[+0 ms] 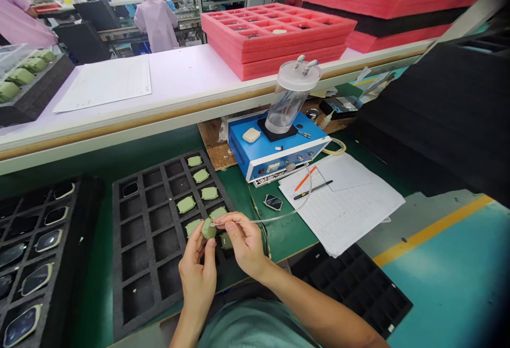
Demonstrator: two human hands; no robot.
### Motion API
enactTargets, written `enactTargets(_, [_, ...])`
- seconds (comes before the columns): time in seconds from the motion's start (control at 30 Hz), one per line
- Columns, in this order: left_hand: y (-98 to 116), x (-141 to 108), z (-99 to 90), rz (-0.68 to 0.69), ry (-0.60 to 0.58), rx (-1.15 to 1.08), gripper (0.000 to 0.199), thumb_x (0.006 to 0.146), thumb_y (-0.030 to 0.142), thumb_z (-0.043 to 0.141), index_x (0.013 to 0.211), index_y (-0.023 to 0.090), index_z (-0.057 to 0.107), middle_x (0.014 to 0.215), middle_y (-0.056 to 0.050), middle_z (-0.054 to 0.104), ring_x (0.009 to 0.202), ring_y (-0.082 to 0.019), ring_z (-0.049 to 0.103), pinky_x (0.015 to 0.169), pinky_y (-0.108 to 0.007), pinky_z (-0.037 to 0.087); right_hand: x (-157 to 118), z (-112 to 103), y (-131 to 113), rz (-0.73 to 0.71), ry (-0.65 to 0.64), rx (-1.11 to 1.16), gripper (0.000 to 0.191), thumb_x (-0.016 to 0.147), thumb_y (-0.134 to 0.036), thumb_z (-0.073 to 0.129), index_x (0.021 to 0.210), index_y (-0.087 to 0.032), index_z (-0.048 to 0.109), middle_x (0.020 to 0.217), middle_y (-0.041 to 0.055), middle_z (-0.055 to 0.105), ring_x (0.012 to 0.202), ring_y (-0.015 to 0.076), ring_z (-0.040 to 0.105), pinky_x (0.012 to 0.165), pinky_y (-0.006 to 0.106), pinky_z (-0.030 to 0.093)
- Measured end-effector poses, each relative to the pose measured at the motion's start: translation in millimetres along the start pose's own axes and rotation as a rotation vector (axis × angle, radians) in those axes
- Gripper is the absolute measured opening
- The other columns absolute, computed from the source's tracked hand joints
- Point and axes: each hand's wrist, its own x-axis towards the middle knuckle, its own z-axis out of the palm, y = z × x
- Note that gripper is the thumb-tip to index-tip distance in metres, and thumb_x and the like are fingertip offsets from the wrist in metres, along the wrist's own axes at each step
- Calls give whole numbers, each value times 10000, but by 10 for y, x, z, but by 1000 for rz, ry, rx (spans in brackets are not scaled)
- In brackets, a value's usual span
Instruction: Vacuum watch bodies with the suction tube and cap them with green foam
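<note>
My left hand (198, 272) pinches a small green watch case (208, 229) by its edges, over the right part of a black foam tray (144, 313). My right hand (247, 249) is closed on the end of a thin clear tube (285, 216), whose tip touches or nearly touches the case; the contact is too small to make out. From there the tube runs to the front of a blue machine (255, 152). Several more green cases, one of them here (185, 204), lie in the tray's right-hand compartments. A dark-faced watch piece (273, 202) rests on the green bench beside the tube.
A clear cylinder (287, 104) stands on the machine near a cream case (251, 135). Papers (350, 188) with a pen (313, 189) lie right. Another foam tray (59, 295) with watch faces is at left. Red foam trays (274, 53) occupy the shelf (179, 79) above.
</note>
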Motion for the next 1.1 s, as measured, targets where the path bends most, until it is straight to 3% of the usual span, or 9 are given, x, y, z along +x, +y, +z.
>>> enactTargets(0.4, [15, 6, 2, -11, 3, 7, 505, 937, 506, 655, 1337, 199, 633, 1319, -145, 703, 1218, -293, 685, 999, -403, 601, 1, -5, 1, 4, -1, -26, 241, 1046, -376, 541, 1016, -211, 715, 967, 73, 757, 914, 187, 748, 824, 307, 643])
enactTargets(1.1, [15, -23, 5, 8, -7, 14, 467, 962, 439, 646, 1357, 192, 625, 1318, -137, 706, 1204, -267, 695, 996, -370, 601, -23, -17, 8, -44, 5, -9, 185, 1043, -279, 549, 1036, -211, 721, 983, 64, 750, 932, 172, 743, 832, 291, 646])
